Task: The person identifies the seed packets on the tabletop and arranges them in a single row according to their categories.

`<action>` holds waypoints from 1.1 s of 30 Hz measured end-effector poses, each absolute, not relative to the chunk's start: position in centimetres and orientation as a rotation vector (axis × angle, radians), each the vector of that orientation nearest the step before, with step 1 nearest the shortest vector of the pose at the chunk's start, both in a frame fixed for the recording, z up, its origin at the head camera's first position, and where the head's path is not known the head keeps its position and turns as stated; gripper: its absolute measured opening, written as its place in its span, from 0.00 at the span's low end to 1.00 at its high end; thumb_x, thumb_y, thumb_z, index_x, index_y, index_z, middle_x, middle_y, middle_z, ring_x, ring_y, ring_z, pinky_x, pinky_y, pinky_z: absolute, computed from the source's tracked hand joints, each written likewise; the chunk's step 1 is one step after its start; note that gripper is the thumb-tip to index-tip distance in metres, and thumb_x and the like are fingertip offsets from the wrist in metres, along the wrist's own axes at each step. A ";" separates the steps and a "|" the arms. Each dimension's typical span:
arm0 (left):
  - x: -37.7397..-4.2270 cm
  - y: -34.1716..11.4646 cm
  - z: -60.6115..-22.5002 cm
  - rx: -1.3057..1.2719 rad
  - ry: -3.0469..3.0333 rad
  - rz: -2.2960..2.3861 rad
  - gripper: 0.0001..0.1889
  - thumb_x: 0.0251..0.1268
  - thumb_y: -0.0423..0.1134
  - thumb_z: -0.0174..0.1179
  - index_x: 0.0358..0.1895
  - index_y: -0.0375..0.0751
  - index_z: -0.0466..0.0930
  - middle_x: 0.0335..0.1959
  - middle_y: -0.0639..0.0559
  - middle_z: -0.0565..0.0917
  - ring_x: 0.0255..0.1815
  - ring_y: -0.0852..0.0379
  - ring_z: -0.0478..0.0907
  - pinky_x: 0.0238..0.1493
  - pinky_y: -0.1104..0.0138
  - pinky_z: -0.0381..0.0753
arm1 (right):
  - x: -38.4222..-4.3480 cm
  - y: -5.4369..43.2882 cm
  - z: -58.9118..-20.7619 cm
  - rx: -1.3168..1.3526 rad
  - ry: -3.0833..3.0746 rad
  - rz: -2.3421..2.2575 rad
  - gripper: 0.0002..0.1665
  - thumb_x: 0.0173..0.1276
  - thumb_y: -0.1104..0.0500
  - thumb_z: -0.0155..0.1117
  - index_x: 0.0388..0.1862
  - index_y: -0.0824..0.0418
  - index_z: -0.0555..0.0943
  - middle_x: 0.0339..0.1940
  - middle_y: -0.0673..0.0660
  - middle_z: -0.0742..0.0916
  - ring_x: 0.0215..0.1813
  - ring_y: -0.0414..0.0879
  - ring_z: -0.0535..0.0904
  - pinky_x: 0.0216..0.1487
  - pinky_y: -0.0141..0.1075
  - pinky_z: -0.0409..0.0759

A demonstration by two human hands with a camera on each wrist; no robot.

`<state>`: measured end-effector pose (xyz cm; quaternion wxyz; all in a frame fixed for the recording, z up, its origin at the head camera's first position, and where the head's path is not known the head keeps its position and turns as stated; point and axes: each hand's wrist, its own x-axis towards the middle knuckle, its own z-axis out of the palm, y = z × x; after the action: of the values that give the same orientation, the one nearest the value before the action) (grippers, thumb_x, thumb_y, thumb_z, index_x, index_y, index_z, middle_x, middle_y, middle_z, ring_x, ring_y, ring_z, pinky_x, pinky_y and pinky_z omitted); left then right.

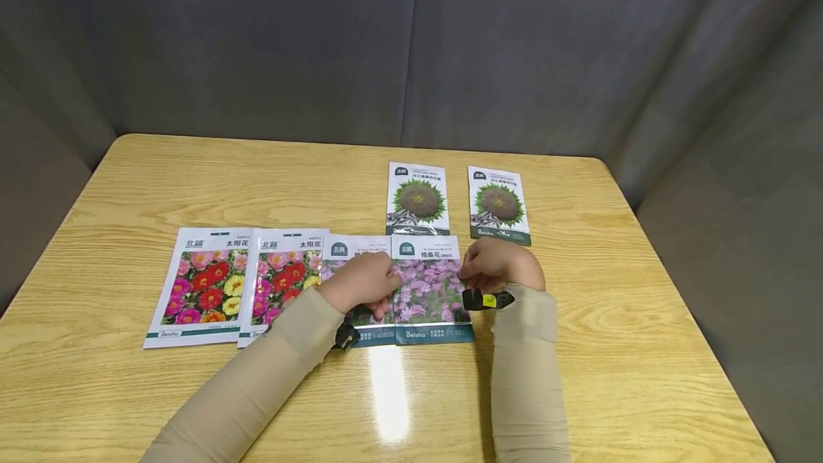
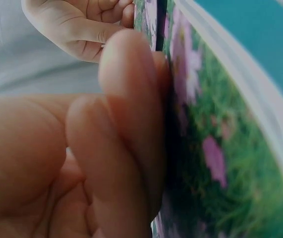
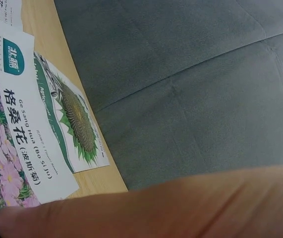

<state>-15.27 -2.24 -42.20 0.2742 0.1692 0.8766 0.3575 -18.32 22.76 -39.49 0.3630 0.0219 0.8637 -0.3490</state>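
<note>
In the head view, two seed packets with purple flowers lie side by side at mid-table. My right hand [image 1: 504,266] pinches the right edge of the right-hand purple-flower packet [image 1: 427,291]. A finger of it lies on this packet's printed front in the right wrist view. My left hand [image 1: 365,282], fingers curled, is over the left-hand purple-flower packet [image 1: 376,336] and covers much of it. Its fingertips [image 2: 131,64] hold the right-hand packet's left edge, where the two packets meet.
Left of these lie two packets with red and yellow flowers [image 1: 208,288], the nearer one [image 1: 283,274] partly under my left sleeve. Behind are two sunflower seed packets, one [image 1: 419,198] just above the purple pair, the other [image 1: 499,204] beyond my right hand. A grey curtain [image 1: 257,41] surrounds the wooden table [image 1: 611,349].
</note>
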 end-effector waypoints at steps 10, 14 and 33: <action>-15.2 -2.3 -42.2 0.481 2.356 0.965 0.27 0.79 0.36 0.50 0.13 0.44 0.68 0.12 0.50 0.81 0.13 0.57 0.81 0.39 0.67 0.84 | -18.4 22.9 -39.4 0.062 2.210 -0.911 0.06 0.74 0.66 0.61 0.36 0.68 0.81 0.26 0.57 0.85 0.24 0.42 0.78 0.29 0.32 0.79; -15.3 -2.2 -42.2 0.489 2.356 0.963 0.26 0.79 0.36 0.50 0.14 0.44 0.68 0.12 0.50 0.81 0.13 0.56 0.81 0.37 0.68 0.83 | -18.4 22.9 -39.4 0.068 2.210 -0.909 0.07 0.75 0.65 0.61 0.36 0.68 0.81 0.26 0.57 0.84 0.24 0.42 0.78 0.29 0.32 0.79; -15.4 -2.5 -41.8 0.495 2.414 0.961 0.25 0.80 0.39 0.51 0.15 0.44 0.70 0.12 0.52 0.81 0.14 0.56 0.80 0.40 0.63 0.83 | -18.5 23.3 -38.9 -0.028 2.401 -0.859 0.09 0.73 0.63 0.61 0.36 0.68 0.84 0.30 0.58 0.86 0.26 0.44 0.79 0.31 0.35 0.79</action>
<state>-15.40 -2.52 -41.84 0.2458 0.1814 0.8847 0.3522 -18.47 23.30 -38.91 0.2915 -0.0103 0.9006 -0.3222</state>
